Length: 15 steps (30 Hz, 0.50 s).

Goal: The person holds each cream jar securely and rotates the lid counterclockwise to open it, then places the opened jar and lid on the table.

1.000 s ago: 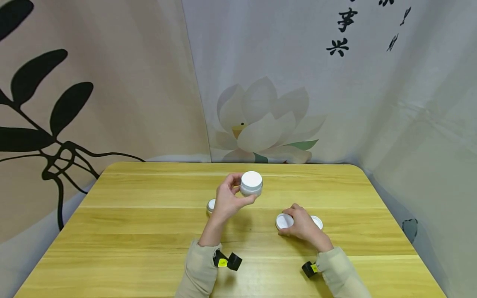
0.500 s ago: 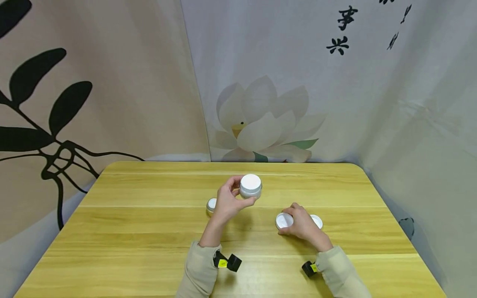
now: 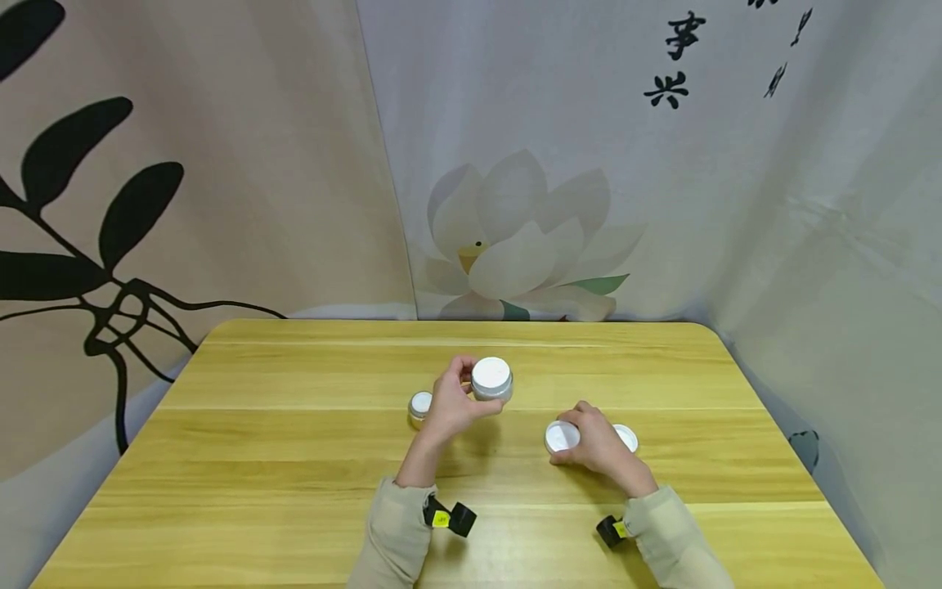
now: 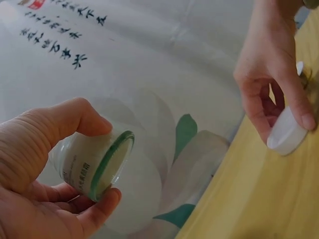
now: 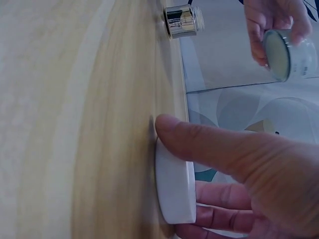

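Note:
My left hand (image 3: 450, 402) grips a glass cream jar (image 3: 491, 376) above the table, thumb on the near side and fingers behind. In the left wrist view the jar (image 4: 79, 162) shows dark print on its side and a thick greenish glass base. From the head its top looks white. My right hand (image 3: 602, 446) pinches a round white lid (image 3: 562, 438) by its edges, hollow side up. The right wrist view has this lid (image 5: 174, 191) right at the tabletop. Part of a second white lid (image 3: 626, 438) shows behind the right hand.
A smaller silver jar (image 5: 180, 21) with a white top stands on the wooden table (image 3: 257, 491), left of my left hand. Printed curtains (image 3: 294, 164) hang behind the table's far edge. Each wrist wears a small black camera (image 3: 461, 519).
The left hand and its jar have come down a little toward me, and more of the smaller jar shows. My right hand keeps its place with the lid.

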Tool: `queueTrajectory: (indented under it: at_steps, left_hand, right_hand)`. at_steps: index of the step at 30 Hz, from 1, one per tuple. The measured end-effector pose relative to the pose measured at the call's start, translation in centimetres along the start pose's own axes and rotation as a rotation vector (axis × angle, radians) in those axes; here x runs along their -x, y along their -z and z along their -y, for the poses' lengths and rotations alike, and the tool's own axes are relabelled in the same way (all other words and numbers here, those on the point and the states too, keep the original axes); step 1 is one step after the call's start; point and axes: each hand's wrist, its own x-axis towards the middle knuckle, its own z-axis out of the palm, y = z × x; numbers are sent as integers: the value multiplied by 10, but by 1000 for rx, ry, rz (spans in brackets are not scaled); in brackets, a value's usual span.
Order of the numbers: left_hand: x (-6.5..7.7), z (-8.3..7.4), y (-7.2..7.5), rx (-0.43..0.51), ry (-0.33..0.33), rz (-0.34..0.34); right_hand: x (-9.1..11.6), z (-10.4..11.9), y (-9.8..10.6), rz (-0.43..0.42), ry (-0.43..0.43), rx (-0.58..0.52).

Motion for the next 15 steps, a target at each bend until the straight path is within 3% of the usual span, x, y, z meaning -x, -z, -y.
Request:
queueTrajectory:
  at_steps: [15]
  left_hand:
    - [-5, 13, -4, -193, 97, 31]
  right_hand:
    - [1, 0, 0, 5, -12, -3]
